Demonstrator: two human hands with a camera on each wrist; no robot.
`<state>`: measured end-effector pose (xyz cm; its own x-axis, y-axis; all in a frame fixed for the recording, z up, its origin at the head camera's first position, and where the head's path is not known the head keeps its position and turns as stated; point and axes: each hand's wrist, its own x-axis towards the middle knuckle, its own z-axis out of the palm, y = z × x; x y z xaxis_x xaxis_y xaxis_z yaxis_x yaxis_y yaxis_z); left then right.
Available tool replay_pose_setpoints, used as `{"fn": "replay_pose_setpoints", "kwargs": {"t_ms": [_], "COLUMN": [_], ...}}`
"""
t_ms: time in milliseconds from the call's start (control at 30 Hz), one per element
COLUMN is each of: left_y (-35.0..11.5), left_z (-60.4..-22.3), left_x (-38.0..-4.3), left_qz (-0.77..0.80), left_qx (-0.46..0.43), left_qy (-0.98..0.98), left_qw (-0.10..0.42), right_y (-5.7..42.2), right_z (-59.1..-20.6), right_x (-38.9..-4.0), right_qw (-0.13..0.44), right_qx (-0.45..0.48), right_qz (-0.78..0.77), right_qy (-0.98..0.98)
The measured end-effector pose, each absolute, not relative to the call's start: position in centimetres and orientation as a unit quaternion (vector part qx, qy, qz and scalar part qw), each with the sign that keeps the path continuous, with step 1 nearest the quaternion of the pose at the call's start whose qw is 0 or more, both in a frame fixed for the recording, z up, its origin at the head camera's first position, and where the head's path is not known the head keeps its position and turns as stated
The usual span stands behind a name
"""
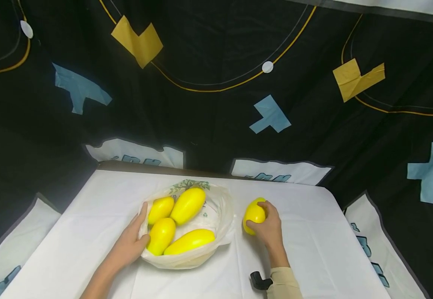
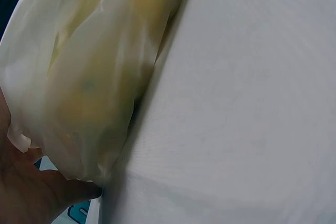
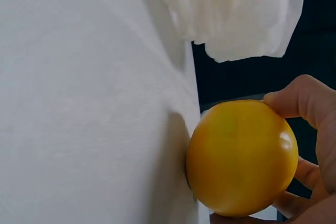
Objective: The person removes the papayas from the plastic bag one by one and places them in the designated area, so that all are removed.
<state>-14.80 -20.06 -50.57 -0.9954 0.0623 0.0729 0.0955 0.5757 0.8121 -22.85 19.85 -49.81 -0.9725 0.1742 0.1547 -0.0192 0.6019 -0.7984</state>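
A whitish plastic bag (image 1: 221,207) with a green tree print sits with its mouth open upward, several yellow mangoes (image 1: 189,205) inside. My left hand (image 1: 130,238) holds the bag's left side, its thumb and fingers spread along the rim. Seen from the left wrist, the thumb (image 2: 79,191) lies at the bag's lower edge and the bag hides part of the fingers. To the right of the bag, my right hand (image 1: 270,226) grips another mango (image 1: 254,216) between thumb and fingers. This mango (image 3: 241,158) stays close by the white tabletop in the right wrist view.
White cloth covers the table (image 1: 306,241). A small black object (image 1: 260,281) shows beside the right sleeve (image 1: 285,282). Behind the table hangs a black curtain (image 1: 209,124) with yellow and blue patches, and white panels with blue lettering border it.
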Motion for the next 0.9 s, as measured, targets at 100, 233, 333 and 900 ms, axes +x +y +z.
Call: {"fn": "replay_pose_setpoints", "kwargs": {"t_ms": [100,233,333,900], "left_y": [-20.0,-20.1,-20.1,-20.1], "left_z": [-50.5,-50.6,-50.7,-51.0], "left_x": [-14.7,-14.7,-14.7,-14.7], "left_qz": [-0.459,-0.46,-0.462,-0.459], "left_qx": [-0.044,-0.042,-0.044,-0.046], "left_qy": [-0.887,-0.887,-0.885,-0.887], "left_qw": [0.019,0.02,0.021,0.022], "right_y": [19.9,19.9,19.8,19.8], "right_z": [-50.2,-49.9,-49.6,-46.9], "right_x": [-22.9,-23.0,-23.0,-22.4], "right_qw": [0.1,0.094,0.089,0.148], "right_qx": [-0.05,-0.045,-0.039,-0.025], "right_qz": [0.445,0.447,0.448,0.461], "right_qy": [-0.889,-0.888,-0.889,-0.875]}}
